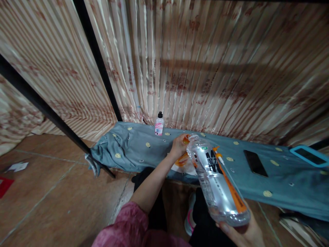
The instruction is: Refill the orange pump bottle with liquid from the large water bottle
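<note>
- My right hand (241, 233) grips the base of the bottle (217, 178), low right of centre, tilted up-left.
- My left hand (178, 146) pinches the orange cap (186, 138) beside its open neck.
- Table (257, 192) edge runs beneath; open cloth around the phone (255, 163).
- Right fingers cut off by the frame bottom.

We have one view only, from a camera worn on the head, looking forward and steeply down. It sits close above our own arms: the right hand (241, 231) fills the near lower edge, the left hand (178, 146) reaches farther out. The tabletop (257, 192) under its blue cloth runs from centre to right in the middle distance, the curtain (205, 68) closes off the far side, and the tiled floor (51, 192) spreads near left. The wide lens bends the edges.
</note>
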`<state>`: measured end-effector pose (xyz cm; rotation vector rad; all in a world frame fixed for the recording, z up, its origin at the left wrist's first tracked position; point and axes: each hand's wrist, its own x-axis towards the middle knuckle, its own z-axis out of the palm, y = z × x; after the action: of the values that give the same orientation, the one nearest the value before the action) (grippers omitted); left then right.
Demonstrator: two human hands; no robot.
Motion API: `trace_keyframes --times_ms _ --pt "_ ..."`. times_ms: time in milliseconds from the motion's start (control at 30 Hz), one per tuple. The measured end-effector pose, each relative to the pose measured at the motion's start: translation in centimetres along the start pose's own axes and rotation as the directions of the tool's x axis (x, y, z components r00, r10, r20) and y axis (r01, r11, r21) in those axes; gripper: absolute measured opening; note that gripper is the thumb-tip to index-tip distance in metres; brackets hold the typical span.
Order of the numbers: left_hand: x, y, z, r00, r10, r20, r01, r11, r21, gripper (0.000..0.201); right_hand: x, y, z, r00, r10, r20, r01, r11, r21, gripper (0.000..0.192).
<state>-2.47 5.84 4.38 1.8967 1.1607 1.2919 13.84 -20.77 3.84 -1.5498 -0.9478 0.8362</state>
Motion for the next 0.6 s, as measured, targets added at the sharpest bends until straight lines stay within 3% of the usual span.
trace_keyframes --times_ms 600 --pt "-0.3 -0.4 0.5 1.0 0.007 -0.03 -0.008 1.0 -0.022 0.016 -1.1 -2.5 0.8 0.996 0.077 -0.042 -0.08 0.995 -0.058 0.098"
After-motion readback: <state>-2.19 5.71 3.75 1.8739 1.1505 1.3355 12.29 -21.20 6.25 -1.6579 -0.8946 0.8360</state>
